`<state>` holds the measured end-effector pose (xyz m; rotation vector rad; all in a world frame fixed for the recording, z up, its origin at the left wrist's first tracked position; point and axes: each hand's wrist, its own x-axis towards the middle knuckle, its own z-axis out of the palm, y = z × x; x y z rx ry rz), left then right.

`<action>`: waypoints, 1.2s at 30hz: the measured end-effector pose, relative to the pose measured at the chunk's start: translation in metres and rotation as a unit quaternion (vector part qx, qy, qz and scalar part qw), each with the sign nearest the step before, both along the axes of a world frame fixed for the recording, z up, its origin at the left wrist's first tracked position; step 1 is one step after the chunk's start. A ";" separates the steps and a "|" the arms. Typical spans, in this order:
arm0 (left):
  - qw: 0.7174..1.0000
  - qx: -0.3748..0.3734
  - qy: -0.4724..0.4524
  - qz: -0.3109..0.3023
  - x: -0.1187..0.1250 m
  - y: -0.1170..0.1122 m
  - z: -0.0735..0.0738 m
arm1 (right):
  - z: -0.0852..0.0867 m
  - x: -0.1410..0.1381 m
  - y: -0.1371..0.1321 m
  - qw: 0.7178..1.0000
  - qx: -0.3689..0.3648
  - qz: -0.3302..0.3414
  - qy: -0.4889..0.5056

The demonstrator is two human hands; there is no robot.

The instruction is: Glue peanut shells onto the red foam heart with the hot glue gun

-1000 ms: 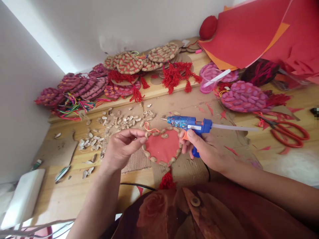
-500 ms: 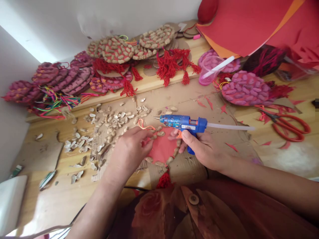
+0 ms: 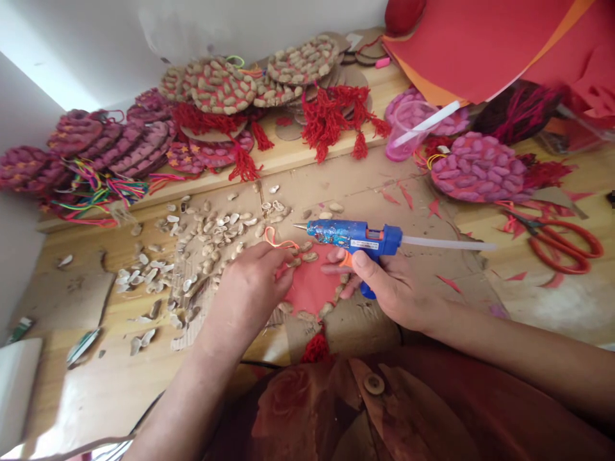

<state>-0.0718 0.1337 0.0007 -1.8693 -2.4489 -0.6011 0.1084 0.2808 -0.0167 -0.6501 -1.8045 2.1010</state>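
A red disc (image 3: 311,289) rimmed with peanut shells lies on brown cardboard (image 3: 365,192) in front of me, an orange loop (image 3: 276,240) at its top and a red tassel (image 3: 314,349) at its bottom. My left hand (image 3: 252,288) is closed in a pinch, pressing on the disc's upper left rim; what it pinches is hidden. In my right hand (image 3: 389,288) is a blue hot glue gun (image 3: 353,235) with a clear glue stick (image 3: 446,244) out the back. The nozzle points left, just above the disc.
Loose peanut shells (image 3: 206,240) lie scattered to the left. Finished shell discs, pink ones (image 3: 475,168) and bare ones (image 3: 221,86), with red tassels (image 3: 336,121) line the back. Red scissors (image 3: 560,240) lie right. Red and orange paper sheets (image 3: 480,45) overhang the far right.
My left hand has come down from a raised pinch onto the disc's upper left rim. The view has shifted slightly; the glue gun stays roughly where it was.
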 end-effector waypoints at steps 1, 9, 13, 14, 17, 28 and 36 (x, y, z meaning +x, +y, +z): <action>1.000 -0.004 -0.003 0.002 0.000 0.000 0.000 | 0.000 0.000 0.000 1.000 0.000 0.000 -0.001; 0.999 -0.038 -0.015 0.017 0.001 0.001 0.002 | 0.001 -0.001 0.000 1.000 0.003 0.002 -0.008; 0.999 -0.042 -0.018 0.018 0.001 0.001 0.002 | 0.001 -0.001 0.000 1.000 0.004 -0.003 -0.009; 0.999 -0.041 -0.018 0.018 0.001 0.001 0.001 | 0.001 -0.001 0.000 1.000 0.003 -0.002 -0.012; 0.999 -0.038 -0.016 0.019 0.001 0.001 0.001 | 0.001 -0.001 0.000 1.000 0.002 0.000 -0.013; 0.999 -0.041 -0.003 0.015 0.001 0.001 0.002 | -0.005 -0.001 0.000 1.000 0.005 0.007 0.000; 1.000 -0.013 -0.009 -0.003 -0.001 0.000 0.001 | -0.005 -0.001 0.001 1.000 -0.002 0.008 0.000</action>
